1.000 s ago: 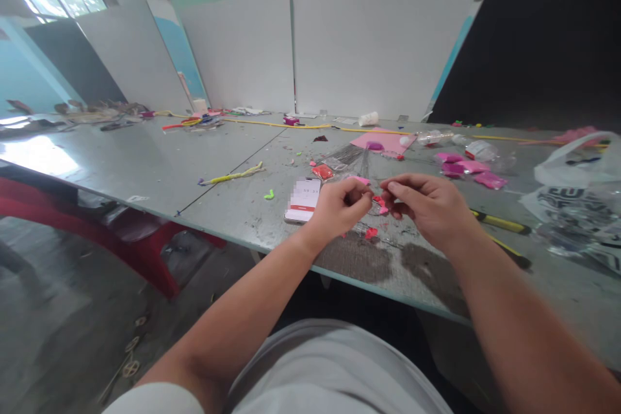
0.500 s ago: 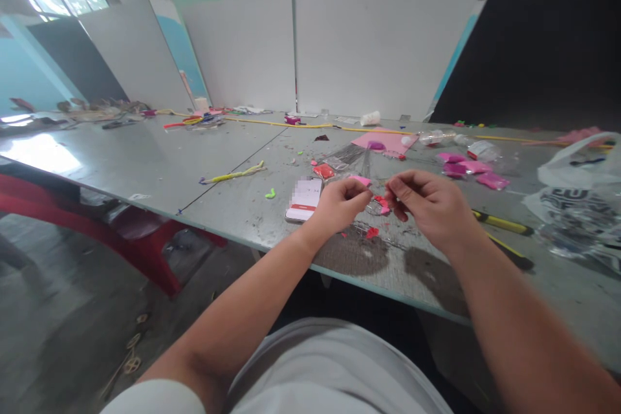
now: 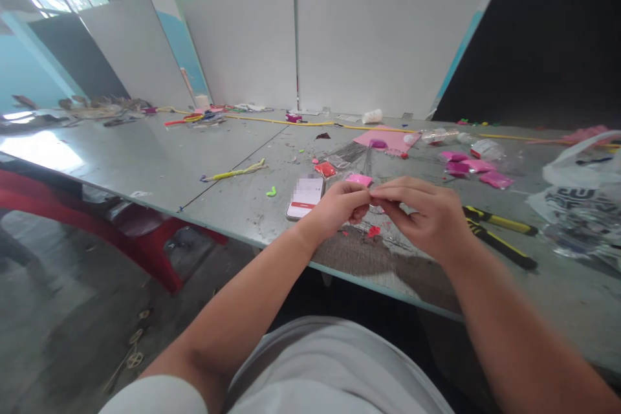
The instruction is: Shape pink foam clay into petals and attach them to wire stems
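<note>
My left hand (image 3: 343,206) is closed in a pinch above the near edge of the table. The fingertips of my right hand (image 3: 421,212) meet it from the right, also pinched together. Whatever lies between the fingers is hidden or too small to name. Below them on the table is a small red clay-like piece (image 3: 373,231) with thin wires around it. A phone (image 3: 306,196) with a lit screen lies left of my left hand. Just behind the hands are a bright pink packet (image 3: 359,179) and a red packet (image 3: 325,169).
Yellow-and-black handled pliers (image 3: 504,246) lie to the right, near a white plastic bag (image 3: 572,187). Several magenta packets (image 3: 469,166) and a pink sheet (image 3: 395,138) sit farther back. A yellow twisted strand (image 3: 235,173) lies left; a red chair (image 3: 145,252) stands below the table edge.
My right hand has moved left, and its fingertips now meet those of my left hand. The gap between the hands has closed. More of the pliers shows.
</note>
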